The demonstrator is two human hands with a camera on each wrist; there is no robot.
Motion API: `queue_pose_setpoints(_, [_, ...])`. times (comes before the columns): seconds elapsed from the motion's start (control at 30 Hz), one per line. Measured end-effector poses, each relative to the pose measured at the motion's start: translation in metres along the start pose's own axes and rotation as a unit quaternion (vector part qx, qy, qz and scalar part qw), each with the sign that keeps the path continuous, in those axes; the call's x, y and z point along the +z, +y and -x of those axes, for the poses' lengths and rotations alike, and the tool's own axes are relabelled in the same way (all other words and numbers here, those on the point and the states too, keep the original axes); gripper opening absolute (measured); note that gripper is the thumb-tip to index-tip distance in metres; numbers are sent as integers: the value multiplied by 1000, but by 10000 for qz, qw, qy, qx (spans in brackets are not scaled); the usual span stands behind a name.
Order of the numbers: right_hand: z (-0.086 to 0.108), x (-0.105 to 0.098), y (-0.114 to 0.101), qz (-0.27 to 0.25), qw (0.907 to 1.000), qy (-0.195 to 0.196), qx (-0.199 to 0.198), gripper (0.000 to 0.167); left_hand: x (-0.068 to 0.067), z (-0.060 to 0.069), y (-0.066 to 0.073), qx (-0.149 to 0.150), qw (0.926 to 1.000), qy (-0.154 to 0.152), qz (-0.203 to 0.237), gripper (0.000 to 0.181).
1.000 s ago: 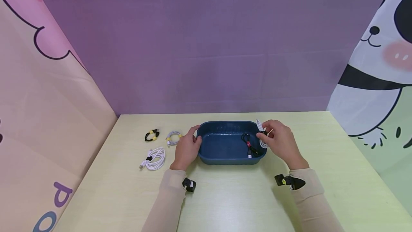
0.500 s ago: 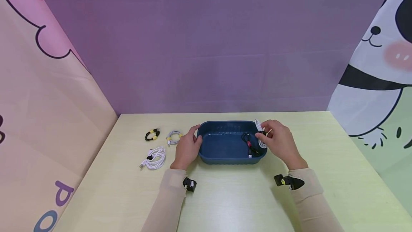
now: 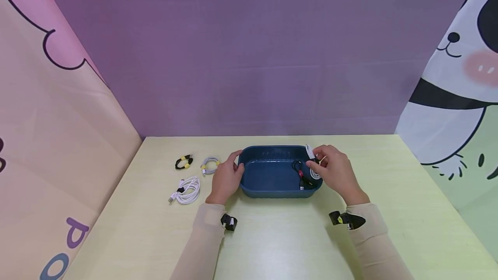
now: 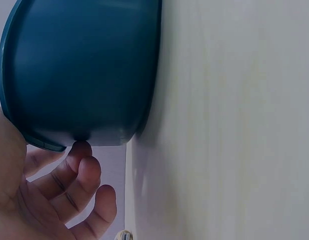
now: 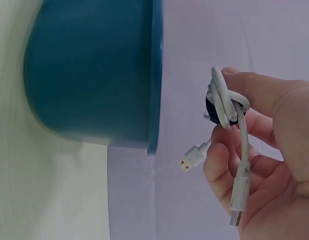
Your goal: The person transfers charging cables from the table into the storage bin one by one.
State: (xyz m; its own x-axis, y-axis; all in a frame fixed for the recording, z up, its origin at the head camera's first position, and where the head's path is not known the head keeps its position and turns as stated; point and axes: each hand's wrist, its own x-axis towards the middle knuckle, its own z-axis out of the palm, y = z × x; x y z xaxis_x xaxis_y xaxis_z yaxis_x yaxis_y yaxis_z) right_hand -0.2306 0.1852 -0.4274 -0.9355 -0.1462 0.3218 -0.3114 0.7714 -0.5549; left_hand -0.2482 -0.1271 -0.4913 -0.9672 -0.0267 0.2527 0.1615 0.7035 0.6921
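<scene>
A dark blue plastic bin stands on the table between the two hands. My left hand holds its left end, thumb at the rim and fingers against the outer wall, as the left wrist view of the bin shows. Over the bin's right end, my right hand pinches a coiled white USB cable bound with a black tie. Both plugs of that cable dangle in the right wrist view. Inside the bin on the right lies a black cable with a red tie.
Left of the bin on the table lie three coiled cables: a black one with yellow ties, a pale grey one with yellow ties and a larger white one. A purple backdrop rises behind the table.
My right hand has shifted slightly left, bringing the white USB cable further over the bin. The left hand and the bin have stayed in place.
</scene>
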Motion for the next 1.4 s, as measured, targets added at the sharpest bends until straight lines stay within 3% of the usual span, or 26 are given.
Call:
queue_pose_setpoints(0.63, [0, 11, -1, -49, 9996, -6, -264, 30, 1, -2, 0, -94, 9999, -37, -29, 45])
queue_pose_setpoints(1.4, [-1, 20, -8, -76, 9995, -116, -273, 31, 1, -2, 0, -78, 9999, -26, -58, 45])
